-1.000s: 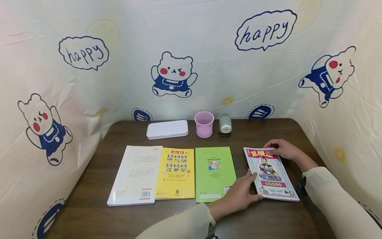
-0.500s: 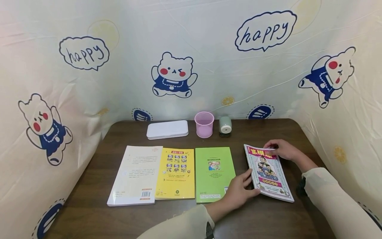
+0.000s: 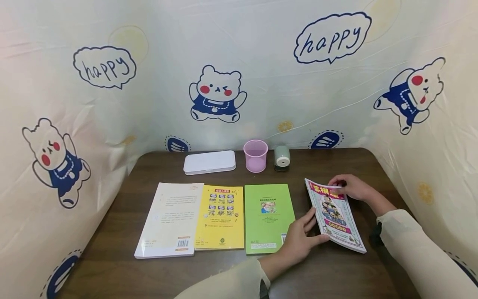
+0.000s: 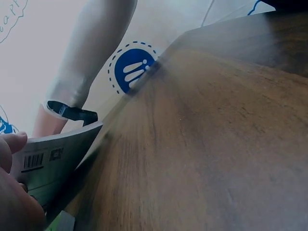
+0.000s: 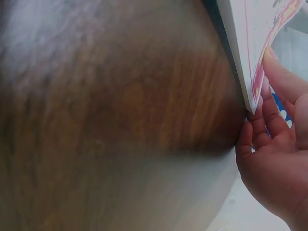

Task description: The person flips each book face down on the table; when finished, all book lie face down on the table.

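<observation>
Head cam bright, even, sharp; wrist cams dim w/ blur.

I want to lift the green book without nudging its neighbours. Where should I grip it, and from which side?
Probably grip the green book at its far short edge, coming from the table's back. It lies flat; the yellow book nearly touches its left edge, the left hand covers its near right corner. The far edge faces bare table.
</observation>
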Tool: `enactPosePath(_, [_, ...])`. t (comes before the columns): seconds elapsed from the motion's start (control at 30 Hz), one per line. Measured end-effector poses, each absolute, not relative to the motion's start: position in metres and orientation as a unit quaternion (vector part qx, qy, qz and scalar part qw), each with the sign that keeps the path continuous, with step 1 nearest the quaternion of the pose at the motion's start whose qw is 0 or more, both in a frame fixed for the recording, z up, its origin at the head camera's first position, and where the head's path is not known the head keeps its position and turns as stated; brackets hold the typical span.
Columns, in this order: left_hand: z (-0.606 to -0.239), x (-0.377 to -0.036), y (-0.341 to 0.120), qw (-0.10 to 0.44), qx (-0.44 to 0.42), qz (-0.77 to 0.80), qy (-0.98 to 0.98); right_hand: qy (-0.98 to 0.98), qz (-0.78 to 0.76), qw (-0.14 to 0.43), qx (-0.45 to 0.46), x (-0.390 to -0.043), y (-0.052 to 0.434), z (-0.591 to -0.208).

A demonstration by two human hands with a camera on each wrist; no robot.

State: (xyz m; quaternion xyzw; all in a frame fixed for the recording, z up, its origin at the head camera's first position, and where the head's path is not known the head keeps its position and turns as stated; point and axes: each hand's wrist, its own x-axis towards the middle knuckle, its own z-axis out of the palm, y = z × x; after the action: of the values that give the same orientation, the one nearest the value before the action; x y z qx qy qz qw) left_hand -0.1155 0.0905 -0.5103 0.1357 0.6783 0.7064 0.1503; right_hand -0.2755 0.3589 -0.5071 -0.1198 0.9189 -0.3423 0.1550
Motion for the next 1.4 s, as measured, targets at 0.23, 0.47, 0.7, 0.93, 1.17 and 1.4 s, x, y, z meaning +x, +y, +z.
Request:
enactPosePath(0.23, [-0.51,-0.115,0.088,0.128,0.171,0.685,0.697,0.925,-0.325,0.149,-0.131,-0.273,0.356,-0.5])
enactPosePath(0.47, [-0.506,-0.114,0.088,0.106,0.2,0.676,0.702,0.927,-0.307,0.161,-0.144,-0.271,0.349,-0.493])
enactPosePath(0.7, [-0.501,-0.11,0.087,0.087,0.225,0.689,0.684,0.92,-0.318,0.159,-0.163,-0.269,0.342,-0.488])
enactPosePath(0.93, [-0.495,-0.109,0.086,0.071,0.243,0.687,0.681,0.917,-0.326,0.155,-0.169,-0.267,0.338,-0.482])
enactPosePath(1.17, [-0.488,-0.106,0.085,0.047,0.269,0.672,0.688,0.903,-0.36,0.13,-0.195,-0.262,0.33,-0.473])
enactPosePath(1.4, [-0.484,-0.103,0.083,0.026,0.284,0.66,0.695,0.884,-0.392,0.124,-0.221,-0.259,0.322,-0.465])
